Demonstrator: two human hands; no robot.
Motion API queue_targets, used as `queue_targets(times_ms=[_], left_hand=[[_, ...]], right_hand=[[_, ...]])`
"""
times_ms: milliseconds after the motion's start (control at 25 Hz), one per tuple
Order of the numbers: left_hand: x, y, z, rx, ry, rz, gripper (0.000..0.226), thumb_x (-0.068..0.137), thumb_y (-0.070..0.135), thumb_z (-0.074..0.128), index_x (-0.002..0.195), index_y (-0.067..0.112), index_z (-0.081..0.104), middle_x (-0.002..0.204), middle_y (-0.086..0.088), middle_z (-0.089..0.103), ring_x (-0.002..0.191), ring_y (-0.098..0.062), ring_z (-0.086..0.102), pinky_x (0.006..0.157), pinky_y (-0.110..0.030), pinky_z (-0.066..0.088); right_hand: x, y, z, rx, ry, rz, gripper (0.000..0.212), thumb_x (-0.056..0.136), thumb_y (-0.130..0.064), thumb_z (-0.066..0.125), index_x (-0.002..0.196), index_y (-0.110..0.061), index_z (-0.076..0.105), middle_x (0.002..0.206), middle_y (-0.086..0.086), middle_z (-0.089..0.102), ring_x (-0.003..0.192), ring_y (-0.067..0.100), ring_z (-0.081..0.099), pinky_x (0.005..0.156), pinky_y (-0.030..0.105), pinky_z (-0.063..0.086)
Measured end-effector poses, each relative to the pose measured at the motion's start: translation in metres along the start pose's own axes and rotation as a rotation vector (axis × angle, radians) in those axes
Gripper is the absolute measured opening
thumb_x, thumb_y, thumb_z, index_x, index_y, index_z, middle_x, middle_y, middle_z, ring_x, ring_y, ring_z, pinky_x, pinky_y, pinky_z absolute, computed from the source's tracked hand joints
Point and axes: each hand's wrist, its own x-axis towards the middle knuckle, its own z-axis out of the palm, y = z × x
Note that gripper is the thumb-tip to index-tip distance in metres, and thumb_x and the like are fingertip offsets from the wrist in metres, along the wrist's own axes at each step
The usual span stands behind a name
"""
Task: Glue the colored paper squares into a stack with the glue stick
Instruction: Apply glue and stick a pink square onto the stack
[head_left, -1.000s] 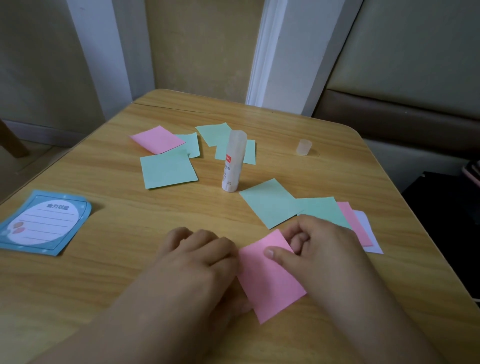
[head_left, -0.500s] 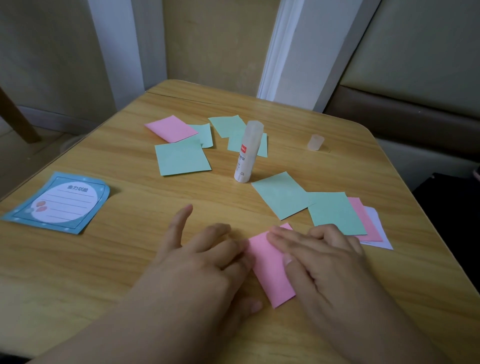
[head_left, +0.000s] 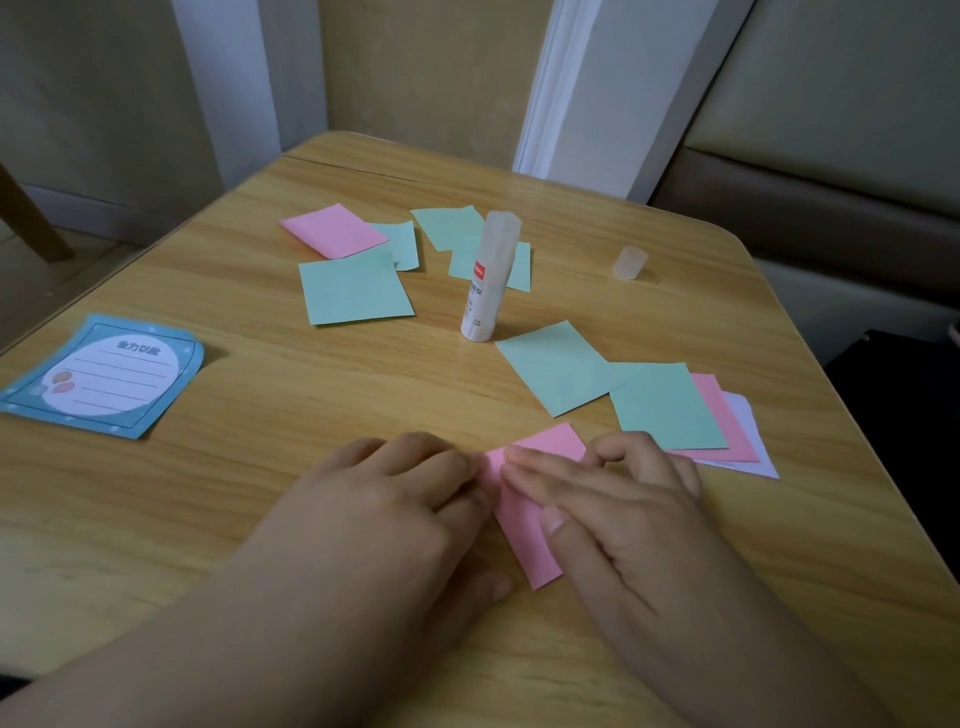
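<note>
A pink paper square (head_left: 524, 535) lies on the wooden table (head_left: 234, 499) near me, between my hands. My right hand (head_left: 618, 519) presses on it with flat index and middle fingers. My left hand (head_left: 405, 504) rests at its left edge with bent fingers, and whatever lies under that hand is hidden. The uncapped glue stick (head_left: 488, 280) stands upright in the middle of the table. Its cap (head_left: 629, 262) sits apart at the back right. Loose green squares (head_left: 356, 288) (head_left: 556, 371) and another pink square (head_left: 335, 228) lie around the stick.
To the right of my hands a green square (head_left: 665, 408) tops a small pile of pink and pale paper. A blue lined note card (head_left: 104, 376) lies at the left edge. The table's right edge drops off beside a padded bench.
My left hand's spread fingers have drawn in to the pink square's left edge. My right hand went from pinching the square to pressing flat on it.
</note>
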Motion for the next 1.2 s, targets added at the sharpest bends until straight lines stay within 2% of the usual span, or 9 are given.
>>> queue_targets(times_ms=[200,320,480,640,840,920,1000,1080,1200], left_hand=[[0.0,0.003,-0.005,0.017,-0.034,-0.013,0.052,0.076,0.051,0.041,0.096,0.017,0.076,0.1,0.002,0.073,0.088,-0.02,0.069,0.069,-0.035,0.059],[0.001,0.003,-0.005,0.018,-0.052,-0.016,0.052,0.076,0.05,0.041,0.095,0.016,0.076,0.1,0.001,0.073,0.087,-0.021,0.069,0.067,-0.036,0.058],[0.004,0.005,-0.007,0.064,-0.073,-0.023,0.053,0.078,0.05,0.038,0.094,0.017,0.075,0.096,0.001,0.073,0.081,-0.02,0.069,0.062,-0.035,0.058],[0.0,0.009,-0.009,0.093,-0.098,-0.038,0.053,0.081,0.048,0.036,0.097,0.016,0.075,0.103,0.0,0.073,0.088,-0.021,0.069,0.065,-0.036,0.058],[-0.004,0.019,-0.016,0.086,-0.153,-0.15,0.055,0.083,0.049,0.033,0.096,0.016,0.074,0.106,0.002,0.07,0.09,-0.02,0.067,0.067,-0.038,0.056],[-0.001,0.025,-0.023,0.1,-0.176,-0.174,0.064,0.086,0.054,0.022,0.109,0.017,0.069,0.113,0.003,0.064,0.1,-0.02,0.062,0.082,-0.042,0.051],[0.002,0.023,-0.027,0.173,-0.233,-0.212,0.061,0.092,0.056,0.02,0.128,0.021,0.055,0.131,0.006,0.052,0.117,-0.018,0.049,0.104,-0.044,0.034],[0.008,0.016,-0.031,0.21,-0.278,-0.232,0.054,0.095,0.054,0.026,0.132,0.023,0.05,0.136,0.006,0.047,0.12,-0.018,0.045,0.106,-0.041,0.03],[0.019,0.002,-0.031,0.226,-0.316,-0.243,0.05,0.094,0.052,0.03,0.129,0.024,0.052,0.133,0.006,0.049,0.117,-0.018,0.046,0.099,-0.037,0.038]], right_hand=[[0.0,0.011,-0.002,-0.102,0.071,0.138,0.05,0.089,-0.04,0.023,0.117,-0.035,0.064,0.123,-0.028,0.058,0.096,0.002,0.032,0.088,0.012,0.011],[0.002,0.009,-0.001,-0.076,0.087,0.123,0.049,0.09,-0.039,0.025,0.116,-0.032,0.066,0.122,-0.025,0.059,0.098,0.003,0.033,0.085,0.02,0.015],[-0.002,-0.006,-0.003,0.033,0.007,0.028,0.049,0.09,-0.04,0.025,0.117,-0.032,0.065,0.119,-0.028,0.06,0.102,0.001,0.033,0.093,0.021,0.016],[-0.004,-0.004,-0.006,-0.123,0.008,0.163,0.065,0.082,-0.049,0.008,0.123,-0.039,0.058,0.126,-0.033,0.052,0.102,0.001,0.027,0.086,0.023,0.013],[0.002,-0.01,-0.012,-0.149,-0.143,0.225,0.046,0.098,-0.036,0.019,0.133,-0.038,0.049,0.139,-0.03,0.041,0.108,0.002,0.024,0.084,0.024,0.011],[0.008,-0.013,-0.016,-0.15,-0.211,0.204,0.042,0.101,-0.031,0.022,0.135,-0.036,0.046,0.143,-0.026,0.038,0.11,0.006,0.027,0.088,0.026,0.014],[0.016,-0.017,-0.021,-0.154,-0.26,0.175,0.042,0.101,-0.029,0.022,0.136,-0.034,0.045,0.146,-0.022,0.036,0.111,0.009,0.03,0.094,0.029,0.018],[0.028,-0.018,-0.021,-0.139,-0.286,0.159,0.042,0.102,-0.027,0.021,0.136,-0.031,0.044,0.148,-0.02,0.034,0.118,0.013,0.033,0.1,0.032,0.021],[0.043,-0.014,-0.014,-0.12,-0.276,0.155,0.042,0.102,-0.027,0.021,0.138,-0.03,0.042,0.149,-0.02,0.032,0.124,0.016,0.032,0.104,0.033,0.021]])
